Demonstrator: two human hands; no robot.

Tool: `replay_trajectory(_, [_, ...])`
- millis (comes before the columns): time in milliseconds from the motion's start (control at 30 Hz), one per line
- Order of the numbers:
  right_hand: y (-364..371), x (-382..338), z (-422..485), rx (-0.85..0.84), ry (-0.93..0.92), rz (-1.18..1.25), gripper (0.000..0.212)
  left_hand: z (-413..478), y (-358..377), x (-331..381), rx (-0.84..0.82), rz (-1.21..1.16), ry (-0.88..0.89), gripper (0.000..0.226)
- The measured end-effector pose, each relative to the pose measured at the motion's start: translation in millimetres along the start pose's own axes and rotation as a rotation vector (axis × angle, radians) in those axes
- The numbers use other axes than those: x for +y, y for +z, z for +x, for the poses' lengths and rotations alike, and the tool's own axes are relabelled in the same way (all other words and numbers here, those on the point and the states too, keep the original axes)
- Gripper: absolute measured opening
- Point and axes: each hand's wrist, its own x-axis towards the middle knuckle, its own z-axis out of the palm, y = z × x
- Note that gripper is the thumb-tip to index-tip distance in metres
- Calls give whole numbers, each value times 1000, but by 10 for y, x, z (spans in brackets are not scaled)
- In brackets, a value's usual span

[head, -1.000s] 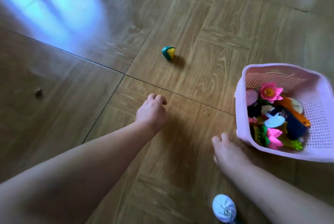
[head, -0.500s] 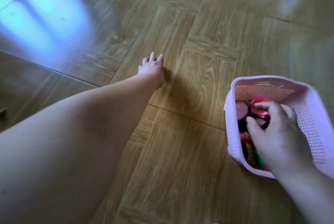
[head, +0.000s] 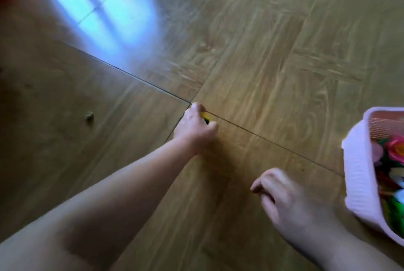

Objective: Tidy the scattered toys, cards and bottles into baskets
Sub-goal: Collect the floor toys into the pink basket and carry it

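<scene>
Head view: on the wood-pattern floor [head: 262, 63], my left hand [head: 195, 127] has its grip closed round a small yellow-and-green toy [head: 205, 116]. Fingers and thumb curl over it so that only a sliver shows, right where the floor seams cross. My right hand [head: 290, 200] hangs low near the pink basket [head: 358, 183] with its fingers loosely bent and nothing in them; I cannot tell whether it touches the floor.

The basket sits at the frame's right edge, well apart from the toy, and already holds a heap of bright toys [head: 395, 152].

The toy looks like a light, stiff plastic piece, though blur and my own fingers hide most of its shape. I judge it smooth and easy to squeeze out of a loose pinch, but not fragile. The best hold is across its middle, thumb against fingertips, and a light squeeze should do.

A small brown scrap [head: 89, 116] lies on the floor to the left.

No brand, label or writing can be read on the toy, the basket or the floor.
</scene>
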Motion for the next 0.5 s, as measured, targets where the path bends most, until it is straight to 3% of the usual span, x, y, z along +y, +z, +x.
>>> replay_trajectory(133, [223,-349,335,-121,-135,-93,46,-76,-572,-974,167,-16,-171,36])
replay_trajectory(233, [413,-679,597,-152,-214,-110,46,-6,-903,-1621,311,-62,-246,18])
replay_trajectory(300, [530,-886,719,-182,-260,-98,39,77,-1078,-1953,370,2,-285,27])
replay_trajectory(367, [591,-1033,783,-207,-280,-90,29,180,-1215,-2129,331,49,-349,47])
replay_trajectory(433, [626,-1141,828,-234,-297,-100,23,302,-1315,-2239,191,78,-403,62])
replay_trajectory(500, [616,-1194,855,-250,-306,-108,24,442,-1362,-2301,68,109,-417,67])
